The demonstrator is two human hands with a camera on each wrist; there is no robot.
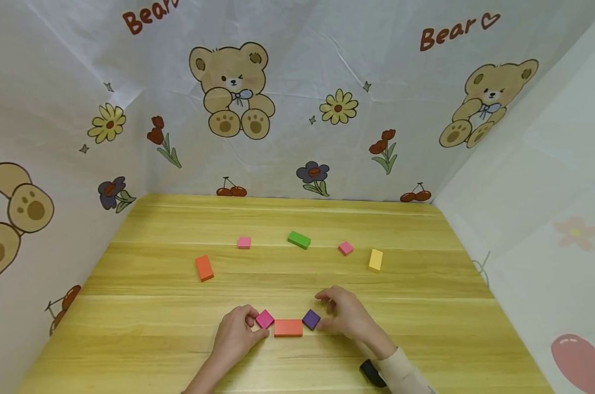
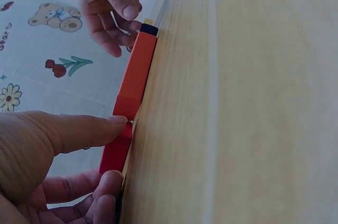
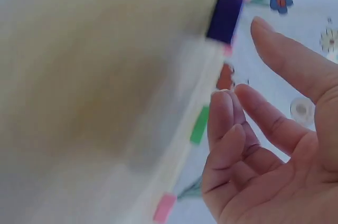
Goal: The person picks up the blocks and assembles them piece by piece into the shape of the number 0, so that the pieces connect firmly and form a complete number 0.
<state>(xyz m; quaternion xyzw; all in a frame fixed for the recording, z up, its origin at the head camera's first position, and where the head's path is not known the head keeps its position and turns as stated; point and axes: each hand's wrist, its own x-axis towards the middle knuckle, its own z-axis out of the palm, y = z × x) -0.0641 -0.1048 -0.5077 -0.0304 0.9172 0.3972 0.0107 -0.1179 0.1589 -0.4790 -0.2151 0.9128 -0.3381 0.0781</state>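
A magenta block (image 1: pixel 265 319), an orange-red rectangular block (image 1: pixel 288 328) and a purple block (image 1: pixel 311 319) form a short row near the front of the table. The two small ones are turned cornerwise at the long block's ends. My left hand (image 1: pixel 235 334) pinches the magenta block (image 2: pixel 115 152) between thumb (image 2: pixel 100 129) and fingers. Beside the purple block (image 3: pixel 225 19), my right hand (image 1: pixel 345 313) has its fingers loosely bent and nothing between them. In the right wrist view, a gap shows between its thumb (image 3: pixel 280 49) and the purple block.
Farther back, an orange block (image 1: pixel 204 268), a pink block (image 1: pixel 244 243), a green block (image 1: pixel 299 239), another pink block (image 1: pixel 345 248) and a yellow block (image 1: pixel 375 260) lie in an arc on the wooden table (image 1: pixel 154 317). A black object (image 1: pixel 373 374) is by the right sleeve. Bear-printed cloth walls surround the table.
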